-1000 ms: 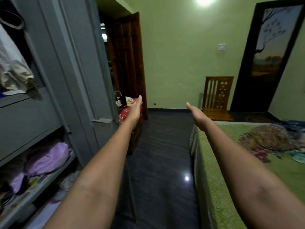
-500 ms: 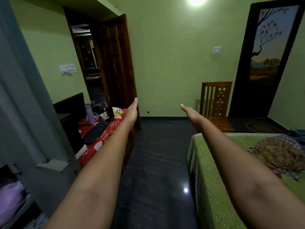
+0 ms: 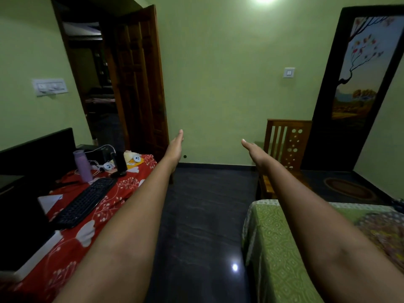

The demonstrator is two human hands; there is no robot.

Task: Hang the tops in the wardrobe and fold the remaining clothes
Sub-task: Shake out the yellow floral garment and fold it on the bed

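Left hand (image 3: 176, 146) and right hand (image 3: 254, 149) outstretched, fingers straight, apart, holding nothing; the crumpled patterned garment (image 3: 384, 232) lies on the green-sheeted bed (image 3: 279, 248), right of and nearer the right hand.

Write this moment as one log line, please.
left hand: open, empty | right hand: open, empty | clothes: on bed | wardrobe: not in view

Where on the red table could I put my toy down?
The red tablecloth shows bare cloth at the near end, between the keyboard and the front edge. The far end is crowded: purple bottle, cables, a dark stand, small toys.
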